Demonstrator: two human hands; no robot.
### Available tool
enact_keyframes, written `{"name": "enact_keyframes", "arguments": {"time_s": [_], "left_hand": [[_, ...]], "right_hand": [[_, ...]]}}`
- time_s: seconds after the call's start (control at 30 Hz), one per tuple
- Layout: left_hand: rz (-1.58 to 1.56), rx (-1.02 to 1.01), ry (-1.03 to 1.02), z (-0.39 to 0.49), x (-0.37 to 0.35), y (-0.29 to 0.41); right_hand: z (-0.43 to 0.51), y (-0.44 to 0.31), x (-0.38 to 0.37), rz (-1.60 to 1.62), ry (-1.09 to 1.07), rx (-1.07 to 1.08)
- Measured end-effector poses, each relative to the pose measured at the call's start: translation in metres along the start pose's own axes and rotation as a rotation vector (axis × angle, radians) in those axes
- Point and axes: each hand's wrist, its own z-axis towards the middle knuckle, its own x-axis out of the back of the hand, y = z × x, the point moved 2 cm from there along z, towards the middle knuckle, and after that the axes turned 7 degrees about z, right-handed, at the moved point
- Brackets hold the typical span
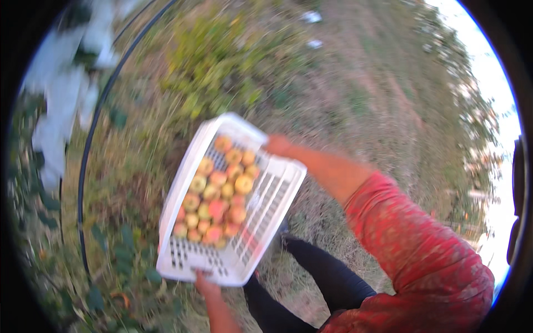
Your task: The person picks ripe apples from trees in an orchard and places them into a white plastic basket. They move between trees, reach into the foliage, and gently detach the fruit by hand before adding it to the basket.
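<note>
A white plastic crate [189, 158] with slotted walls hangs tilted above the ground in front of me. Many red and yellow apples [217, 208] lie gathered against one side of it, while part of its perforated bottom and walls shows bare. At the upper end of the crate, my right hand [278, 145] grips the rim, its arm in a red patterned sleeve. My left hand [204, 279] holds the lower end at the handle slot. Some fingers of both hands are hidden by the crate, and motion blurs the picture.
A black hose [85, 158] curves down the left side, beside leafy branches and white sheet-like material [58, 112]. Grass and a leafy weed clump [216, 62] cover the ground beyond the crate. Two small white objects lie farther off. My dark-trousered legs [329, 270] are below the crate; trees line the right.
</note>
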Motion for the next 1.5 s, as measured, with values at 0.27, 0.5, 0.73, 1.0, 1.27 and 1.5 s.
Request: {"name": "enact_keyframes", "arguments": {"time_s": [0.27, 0.5, 0.73, 1.0, 1.27, 1.5], "left_hand": [[0.241, 0.133, -0.328, -0.059, 0.012, 0.149], [0.76, -0.169, -0.492, -0.325, -0.083, 0.276], [1.04, -0.334, -1.037, -0.403, -0.287, 0.264], [1.272, -0.477, -1.317, -0.648, -0.411, 0.168], [1.282, -0.595, -1.211, -0.777, -0.473, 0.172], [1.139, -0.625, -1.124, -0.768, -0.514, 0.236]], "right_hand": [[-0.211, 0.039, 0.025, 0.574, 0.032, -0.249], [-0.526, 0.059, 0.069, 1.434, 0.307, -0.305], [-0.632, 0.048, 0.119, 1.755, 0.667, -0.401], [-0.802, 0.141, 0.167, 1.781, 0.953, -0.401], [-0.888, 0.233, 0.252, 1.794, 1.035, -0.293], [-0.857, 0.28, 0.316, 1.818, 1.068, -0.317]]}}
